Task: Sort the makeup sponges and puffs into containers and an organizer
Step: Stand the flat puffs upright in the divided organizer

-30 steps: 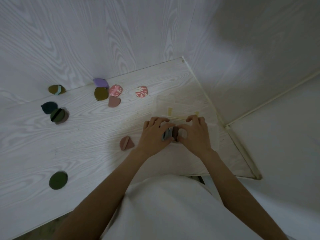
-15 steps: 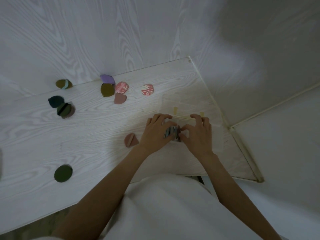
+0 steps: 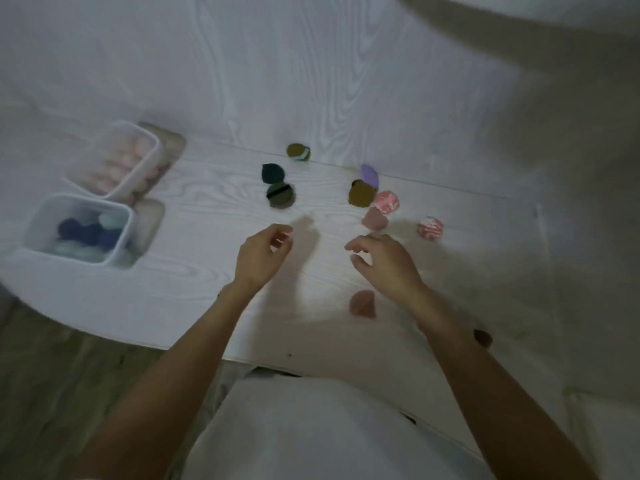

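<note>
Both hands hover over the white table, holding nothing, fingers loosely curled. My left hand is at the middle; my right hand is just short of a dusty pink puff. Several puffs lie beyond: a dark teal one, an olive one with a black strap, an olive one with a teal band, a brown-olive one, a purple one, and two pink marbled ones. Another dusty pink puff lies under my right wrist.
Two clear containers stand at the left: the far one holds pink sponges, the near one holds blue and pale green sponges. The wall runs close behind the puffs. The table's front edge curves at lower left above a wooden floor.
Both hands have left the clear organizer and the dark puffs they pressed there and moved left, empty. The view has swung left, bringing the two containers into sight; the organizer is out of view.
</note>
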{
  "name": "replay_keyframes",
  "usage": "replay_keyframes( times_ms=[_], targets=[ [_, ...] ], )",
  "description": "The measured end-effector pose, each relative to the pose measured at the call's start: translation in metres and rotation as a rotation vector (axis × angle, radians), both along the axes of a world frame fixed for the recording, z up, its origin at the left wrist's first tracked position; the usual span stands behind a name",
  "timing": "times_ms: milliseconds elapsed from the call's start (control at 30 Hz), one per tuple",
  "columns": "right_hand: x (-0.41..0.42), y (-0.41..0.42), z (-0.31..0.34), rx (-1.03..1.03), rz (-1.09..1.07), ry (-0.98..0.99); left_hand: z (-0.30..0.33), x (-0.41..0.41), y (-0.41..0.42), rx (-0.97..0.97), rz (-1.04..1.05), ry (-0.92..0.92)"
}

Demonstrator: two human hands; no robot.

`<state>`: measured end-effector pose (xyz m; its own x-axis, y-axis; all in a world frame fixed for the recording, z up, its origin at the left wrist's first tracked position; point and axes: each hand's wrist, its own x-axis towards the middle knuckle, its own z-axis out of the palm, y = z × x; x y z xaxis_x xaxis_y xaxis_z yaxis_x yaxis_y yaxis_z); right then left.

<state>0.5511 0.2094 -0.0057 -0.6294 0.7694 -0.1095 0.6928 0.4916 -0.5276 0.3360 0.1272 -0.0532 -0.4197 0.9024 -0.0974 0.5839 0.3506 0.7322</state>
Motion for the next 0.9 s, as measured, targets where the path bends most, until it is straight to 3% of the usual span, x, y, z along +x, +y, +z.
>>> replay_keyframes(
  times_ms=[133,333,433,733,900],
  targets=[
    [-0.085,0.036,-0.021,-0.063,0.0,-0.008,-0.015,-0.064,0.006,-0.144,0.106,0.034],
    [-0.179,0.064,-0.068,-0.139,-0.146,-0.174,-0.028,-0.103,0.054,-0.11,0.052,-0.015],
    [-0.206,0.067,-0.085,-0.085,-0.181,-0.174,-0.036,-0.108,0.084,-0.137,0.041,-0.057],
    [-0.183,0.047,-0.079,-0.072,-0.283,-0.092,-0.055,-0.098,0.099,-0.094,-0.012,-0.022],
    [-0.124,0.032,-0.074,-0.078,-0.337,-0.235,-0.051,-0.068,0.083,0.013,-0.251,0.106]
  ],
)
